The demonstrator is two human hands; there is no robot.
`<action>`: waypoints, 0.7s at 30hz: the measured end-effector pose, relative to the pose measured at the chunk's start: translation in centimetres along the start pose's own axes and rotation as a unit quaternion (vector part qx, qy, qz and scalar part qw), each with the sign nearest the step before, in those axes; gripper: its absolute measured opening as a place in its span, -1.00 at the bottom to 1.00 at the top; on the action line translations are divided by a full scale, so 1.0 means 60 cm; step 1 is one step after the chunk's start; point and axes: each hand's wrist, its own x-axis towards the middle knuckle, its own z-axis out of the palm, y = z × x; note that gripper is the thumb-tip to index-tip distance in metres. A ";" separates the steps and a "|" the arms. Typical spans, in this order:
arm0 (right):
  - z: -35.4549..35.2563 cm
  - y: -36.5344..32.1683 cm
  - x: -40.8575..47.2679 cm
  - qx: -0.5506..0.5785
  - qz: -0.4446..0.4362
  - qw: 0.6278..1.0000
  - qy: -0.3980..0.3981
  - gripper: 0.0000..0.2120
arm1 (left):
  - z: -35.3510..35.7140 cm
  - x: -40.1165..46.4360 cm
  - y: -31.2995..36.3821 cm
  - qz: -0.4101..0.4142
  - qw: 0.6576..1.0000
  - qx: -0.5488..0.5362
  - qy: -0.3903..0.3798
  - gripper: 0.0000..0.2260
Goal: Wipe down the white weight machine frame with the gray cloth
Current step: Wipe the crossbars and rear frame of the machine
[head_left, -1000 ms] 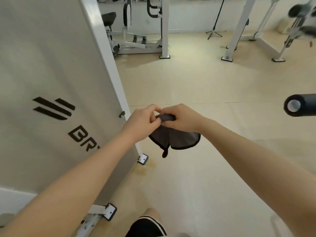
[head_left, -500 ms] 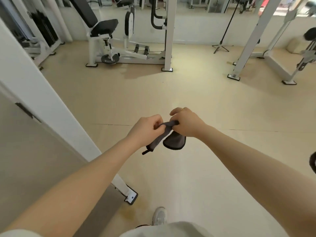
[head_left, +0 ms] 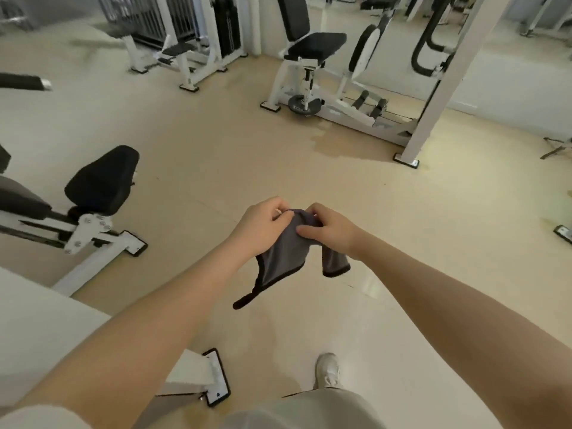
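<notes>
The gray cloth (head_left: 283, 258) with a dark hem hangs in mid air in front of me, above the beige floor. My left hand (head_left: 261, 227) pinches its top edge from the left. My right hand (head_left: 329, 232) grips the top from the right, fingers curled over the fabric. Two flaps of cloth dangle below the hands. A white weight machine frame (head_left: 192, 371) lies at the lower left, its black-edged foot plate beside my left forearm. Neither hand touches the frame.
A white machine with a black seat (head_left: 102, 181) stands at the left. Another seated machine (head_left: 312, 54) and a white upright post (head_left: 433, 97) stand farther ahead. My shoe (head_left: 327, 370) is on the floor below the cloth. A wet patch (head_left: 340, 144) marks the floor.
My view has swung left and away from the big white panel. The cloth has been spread out wider between my two hands and now hangs lower.
</notes>
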 end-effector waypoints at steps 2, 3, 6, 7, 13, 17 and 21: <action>-0.036 -0.007 0.063 -0.094 -0.052 0.993 -0.042 -0.83 | -0.014 0.044 -0.005 -0.031 0.999 0.014 0.029 -0.90; -0.051 -0.011 0.095 -0.134 -0.076 0.987 -0.053 -0.81 | -0.023 0.063 -0.009 -0.044 0.998 0.018 0.044 -0.90; -0.079 -0.035 0.189 -0.208 -0.114 0.971 -0.042 -0.81 | -0.052 0.107 -0.025 -0.079 0.990 0.029 0.116 -0.88; -0.079 -0.045 0.216 -0.218 -0.117 0.968 -0.030 -0.82 | -0.061 0.116 -0.031 -0.096 0.985 0.034 0.138 -0.89; -0.018 -0.161 0.337 -0.027 -0.079 0.990 -0.115 -0.78 | -0.133 0.161 -0.073 -0.188 0.943 0.004 0.274 -0.90; 0.032 -0.268 0.412 0.071 -0.125 0.970 -0.198 -0.76 | -0.219 0.187 -0.107 -0.190 0.920 0.000 0.343 -0.85; 0.077 -0.394 0.488 0.076 -0.207 0.944 -0.245 -0.80 | -0.338 0.196 -0.139 -0.184 0.899 -0.011 0.398 -0.85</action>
